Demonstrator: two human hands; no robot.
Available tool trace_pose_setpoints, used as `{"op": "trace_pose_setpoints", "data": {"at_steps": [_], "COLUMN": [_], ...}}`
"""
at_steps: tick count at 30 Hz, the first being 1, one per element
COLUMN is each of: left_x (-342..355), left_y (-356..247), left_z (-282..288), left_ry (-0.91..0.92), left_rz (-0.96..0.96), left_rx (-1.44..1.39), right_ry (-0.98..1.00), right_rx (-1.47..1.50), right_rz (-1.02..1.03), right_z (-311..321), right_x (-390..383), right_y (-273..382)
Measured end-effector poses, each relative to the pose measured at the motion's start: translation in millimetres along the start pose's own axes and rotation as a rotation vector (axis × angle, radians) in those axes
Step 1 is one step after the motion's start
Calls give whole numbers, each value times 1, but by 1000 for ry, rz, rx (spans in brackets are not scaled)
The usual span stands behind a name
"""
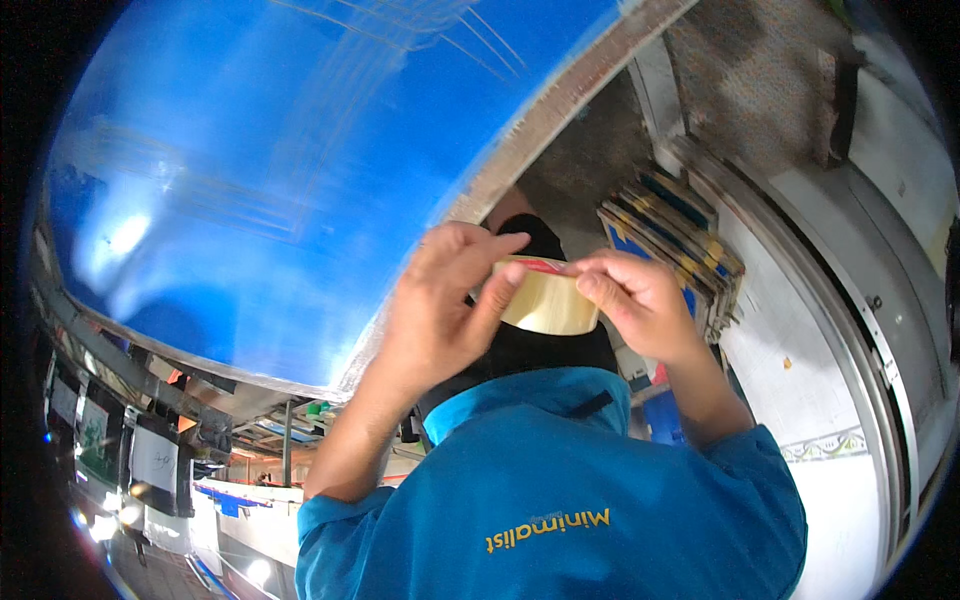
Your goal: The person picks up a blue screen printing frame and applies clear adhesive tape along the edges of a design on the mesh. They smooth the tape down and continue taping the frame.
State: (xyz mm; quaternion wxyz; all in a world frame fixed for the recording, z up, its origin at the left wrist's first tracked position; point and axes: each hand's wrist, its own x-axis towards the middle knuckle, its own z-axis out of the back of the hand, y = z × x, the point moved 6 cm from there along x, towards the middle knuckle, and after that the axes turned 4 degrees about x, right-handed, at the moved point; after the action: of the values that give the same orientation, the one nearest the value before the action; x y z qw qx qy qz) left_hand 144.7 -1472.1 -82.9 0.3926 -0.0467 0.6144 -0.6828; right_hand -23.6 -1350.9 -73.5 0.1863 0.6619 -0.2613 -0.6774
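A wide roll of pale yellow, see-through tape [552, 305] with a reddish inner rim is held up in front of my body between both hands. My left hand [437, 300] grips its left side, with the thumb over the near upper edge and the index finger stretched past the far side. At the right edge, my right hand [643, 302] is closed, thumb and fingertips pinching the tape roll. Whether a loose tape end lies between these fingertips is too small to tell. The remaining left fingers are partly hidden behind the hand and roll.
A large blue table surface [300, 150] with scuff marks and a worn, pale edge lies to the left, close by my left hand. Several framed panels [680, 235] are stacked low on the right. Beyond them stands a white board with a metal rail [835, 270].
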Motion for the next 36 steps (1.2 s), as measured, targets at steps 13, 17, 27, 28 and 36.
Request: {"op": "trace_pose_setpoints", "data": {"at_steps": [13,17,27,28,36], "left_x": [-16,-23,-60,-63,-94], "left_y": [7,11,34,35,56], "left_z": [-20,-20,-18,-16,20], "left_ry": [-86,-158,-424,-442,-704], "left_rz": [24,101,272,289,173], "left_rx": [-55,-151,-397,-441,-976], "right_ry": [-165,-184,-5,20,381], "right_rx": [-251,-274,-416,-462,-998], "right_rz": [163,170,267,300,802], "right_z": [-2,-6,-40,-46,-120], "right_x": [5,5,4,4,12], "right_y": [13,22,60,66,161]}}
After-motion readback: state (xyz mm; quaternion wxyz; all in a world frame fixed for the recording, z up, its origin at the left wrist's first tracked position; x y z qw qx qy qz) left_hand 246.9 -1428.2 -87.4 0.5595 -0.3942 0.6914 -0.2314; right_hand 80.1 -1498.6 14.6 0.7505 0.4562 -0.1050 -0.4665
